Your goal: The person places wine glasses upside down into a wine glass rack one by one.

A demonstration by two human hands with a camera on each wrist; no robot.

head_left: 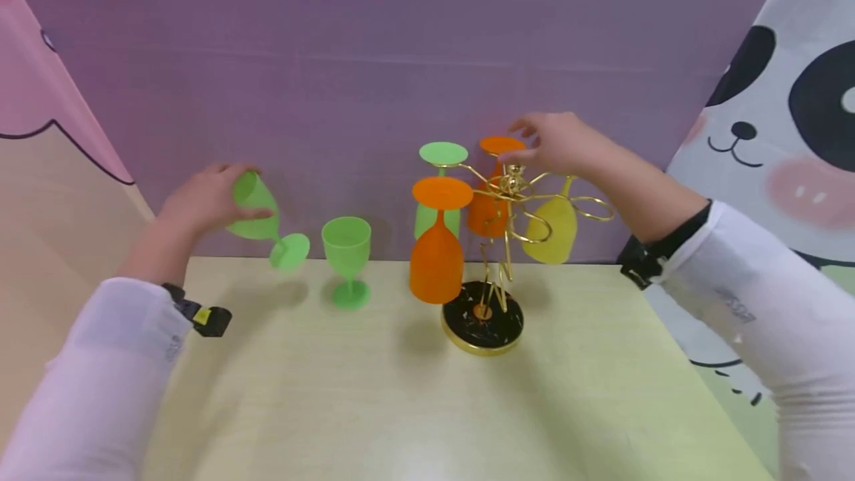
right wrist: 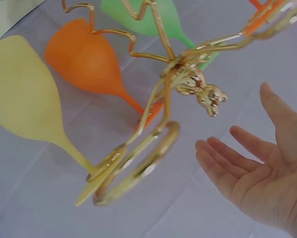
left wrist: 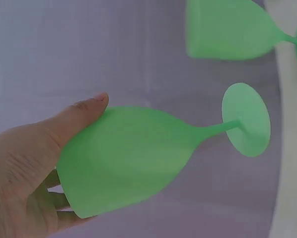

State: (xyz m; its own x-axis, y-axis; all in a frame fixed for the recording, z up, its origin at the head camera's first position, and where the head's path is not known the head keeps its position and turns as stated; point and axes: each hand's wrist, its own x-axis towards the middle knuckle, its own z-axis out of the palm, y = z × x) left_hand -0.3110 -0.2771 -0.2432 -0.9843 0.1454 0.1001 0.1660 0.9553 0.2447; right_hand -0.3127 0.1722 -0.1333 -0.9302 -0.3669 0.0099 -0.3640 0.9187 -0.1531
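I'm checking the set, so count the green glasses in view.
3: a green glass in the left hand, another standing on the table, a third hanging upside down on the rack, partly behind an orange glass.

The pale tabletop (head_left: 347,399) fills the lower middle of the head view — on it, a green cup (head_left: 346,245) stands upright left of centre, the black rack base (head_left: 496,328) right of centre.

I read the goblets (left wrist: 128,158) as smooth, matt plastic, the rack (head_left: 513,182) as glossy metal, the backdrop (head_left: 320,95) as creased cloth; the surface (head_left: 300,384), glare-washed, may be wood.
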